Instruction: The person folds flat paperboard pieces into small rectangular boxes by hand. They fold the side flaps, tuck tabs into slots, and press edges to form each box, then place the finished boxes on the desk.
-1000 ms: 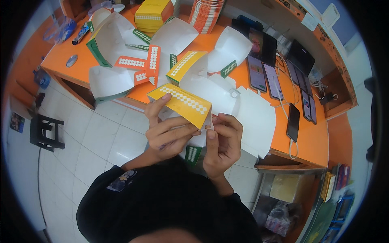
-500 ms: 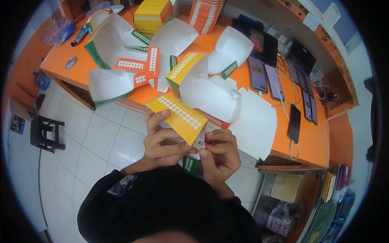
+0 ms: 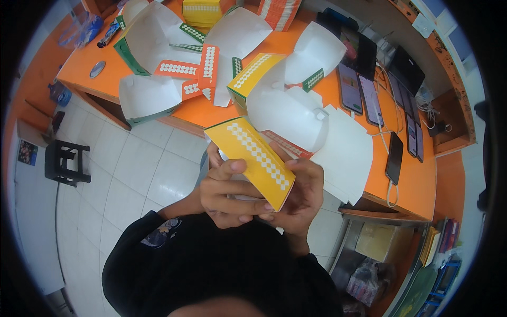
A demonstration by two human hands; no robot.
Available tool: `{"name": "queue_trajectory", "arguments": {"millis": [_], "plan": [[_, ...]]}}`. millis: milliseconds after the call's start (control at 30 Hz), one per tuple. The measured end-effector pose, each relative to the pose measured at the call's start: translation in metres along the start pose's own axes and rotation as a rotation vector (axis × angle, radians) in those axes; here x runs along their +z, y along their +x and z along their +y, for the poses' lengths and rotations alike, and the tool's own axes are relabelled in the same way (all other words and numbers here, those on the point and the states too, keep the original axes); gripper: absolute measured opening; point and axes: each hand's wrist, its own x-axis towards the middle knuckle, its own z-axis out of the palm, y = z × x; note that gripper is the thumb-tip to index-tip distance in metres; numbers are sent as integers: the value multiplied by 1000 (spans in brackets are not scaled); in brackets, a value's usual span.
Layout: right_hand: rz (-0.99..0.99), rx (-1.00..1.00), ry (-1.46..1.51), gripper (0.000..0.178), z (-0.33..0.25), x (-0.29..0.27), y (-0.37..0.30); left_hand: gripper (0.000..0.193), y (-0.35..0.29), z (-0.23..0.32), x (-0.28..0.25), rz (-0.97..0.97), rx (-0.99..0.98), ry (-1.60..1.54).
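Close to my body, in front of the table edge, both hands hold a folded cardboard box [image 3: 252, 158] with a yellow panel and a band of white diamonds. My left hand [image 3: 229, 187] grips its left and lower side, index finger bent against the yellow panel. My right hand [image 3: 303, 195] is closed round the right end of the box. The box's inside and far side are hidden. Just beyond it, an open box [image 3: 288, 119] with yellow side and white inside lies on the table, next to flat white card [image 3: 346, 153].
More opened boxes [image 3: 150, 92] in green, orange and white cover the orange table [image 3: 417, 185]. Stacks of yellow [image 3: 203, 13] and orange-white [image 3: 278, 11] cartons stand at the back. Several phones [image 3: 369, 98] with cables lie at right. A black stool [image 3: 67, 162] stands at left.
The box in my hands has turned so its yellow panel faces up more fully. My right hand has shifted round its right end. The view has shifted slightly.
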Motion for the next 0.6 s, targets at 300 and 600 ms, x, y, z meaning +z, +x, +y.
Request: {"name": "queue_trajectory", "arguments": {"millis": [300,600], "plan": [[360,-69,-236,33,22,-11,-9,51,26,15,-38,144,-309,476],[163,-4,-266,44,27,1,-1,47,25,11,-47,20,-1112,65]]}}
